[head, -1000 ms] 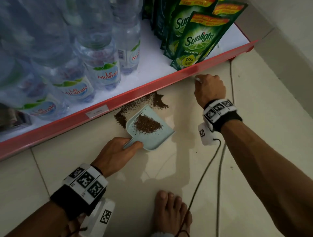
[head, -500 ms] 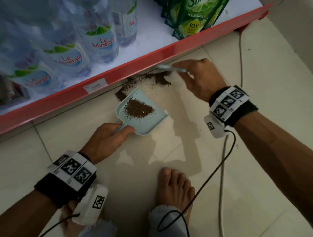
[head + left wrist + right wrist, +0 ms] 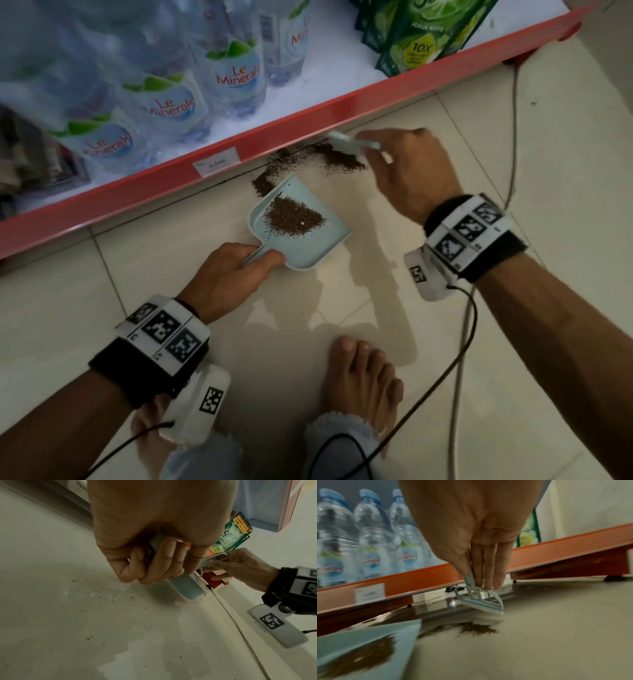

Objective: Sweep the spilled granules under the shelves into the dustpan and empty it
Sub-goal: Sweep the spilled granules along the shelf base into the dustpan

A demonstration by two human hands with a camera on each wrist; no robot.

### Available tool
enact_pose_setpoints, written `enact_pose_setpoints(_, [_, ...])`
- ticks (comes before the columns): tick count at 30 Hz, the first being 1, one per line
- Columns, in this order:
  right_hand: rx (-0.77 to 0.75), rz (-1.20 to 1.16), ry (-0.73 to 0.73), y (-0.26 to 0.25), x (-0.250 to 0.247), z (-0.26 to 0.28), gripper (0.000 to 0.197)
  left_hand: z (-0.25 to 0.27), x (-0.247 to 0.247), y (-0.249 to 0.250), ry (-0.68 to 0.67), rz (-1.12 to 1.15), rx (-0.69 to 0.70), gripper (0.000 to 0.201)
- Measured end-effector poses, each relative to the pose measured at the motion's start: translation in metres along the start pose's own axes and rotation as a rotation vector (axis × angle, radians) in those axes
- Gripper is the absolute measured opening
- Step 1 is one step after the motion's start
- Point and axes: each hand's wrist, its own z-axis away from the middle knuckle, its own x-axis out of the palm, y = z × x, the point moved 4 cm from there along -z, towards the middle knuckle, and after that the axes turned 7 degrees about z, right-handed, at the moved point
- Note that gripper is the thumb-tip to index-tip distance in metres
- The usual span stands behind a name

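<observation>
A pale blue dustpan (image 3: 329,243) lies on the tiled floor with a heap of brown granules (image 3: 294,217) in it. My left hand (image 3: 233,274) grips its handle (image 3: 155,543). More granules (image 3: 339,157) lie on the floor along the red shelf edge (image 3: 308,113), past the pan's lip. My right hand (image 3: 411,168) pinches a small pale blue brush (image 3: 481,601) by its handle, the bristles down at the floor just behind that pile (image 3: 474,628). The pan's mouth (image 3: 368,642) faces the pile.
Water bottles (image 3: 236,78) and green soap pouches (image 3: 418,37) fill the low shelf above the spill. My bare foot (image 3: 359,377) stands behind the pan. Cables (image 3: 459,342) trail over the floor at the right. A wall (image 3: 590,507) closes the right side.
My right hand has come from the shelf edge at the right over to the left with the brush, down behind the pile. The dustpan stays in place in my left hand.
</observation>
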Motion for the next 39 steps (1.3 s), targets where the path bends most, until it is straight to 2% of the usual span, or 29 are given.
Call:
enact_pose_setpoints(3, [0.158,0.165,0.043,0.032,-0.011,-0.008,0.029,0.001,-0.002,-0.001,0.005,-0.002,0.007,0.041])
enact_pose_setpoints(6, [0.312,0.292,-0.062,0.048,-0.007,-0.010,0.029,0.000,0.000,-0.001,0.004,-0.003,0.007,0.041])
enact_pose_setpoints(8, [0.265,0.250,-0.142,0.034,0.003,-0.005,0.031,-0.001,0.002,0.000,-0.005,-0.006,0.011,0.041])
enact_pose_setpoints(11, [0.108,0.090,-0.209,-0.008,0.016,0.013,0.033,-0.001,0.002,0.002,-0.016,-0.012,0.018,0.041])
enact_pose_setpoints(14, [0.032,0.018,-0.156,-0.032,0.011,0.022,0.032,-0.001,-0.001,0.002,-0.005,-0.013,0.010,0.041])
enact_pose_setpoints(17, [0.130,0.062,-0.033,-0.010,-0.001,0.009,0.032,0.002,-0.005,0.001,0.014,-0.020,-0.001,0.040])
enact_pose_setpoints(19, [0.246,0.216,-0.027,0.018,-0.001,-0.007,0.030,0.005,-0.009,0.000,0.030,-0.022,-0.006,0.039])
enact_pose_setpoints(22, [0.327,0.259,-0.071,0.036,0.014,-0.032,0.025,0.011,-0.013,-0.001,0.038,-0.032,-0.006,0.038])
enact_pose_setpoints(25, [0.252,0.184,-0.076,0.024,0.033,-0.049,0.021,0.016,-0.016,-0.001,0.044,-0.028,-0.007,0.039])
enact_pose_setpoints(29, [-0.061,0.012,-0.205,-0.014,0.047,-0.044,0.030,0.022,-0.023,-0.006,0.065,-0.018,-0.002,0.040])
enact_pose_setpoints(32, [-0.298,-0.081,-0.279,-0.030,0.038,-0.025,0.037,0.025,-0.029,-0.011,0.069,-0.012,-0.011,0.041])
enact_pose_setpoints(35, [-0.358,-0.106,-0.168,-0.018,0.020,-0.012,0.039,0.025,-0.035,-0.018,0.077,-0.010,-0.035,0.041])
enact_pose_setpoints(39, [-0.269,-0.007,0.089,0.007,0.004,-0.006,0.034,0.024,-0.040,-0.025,0.073,-0.010,-0.044,0.041])
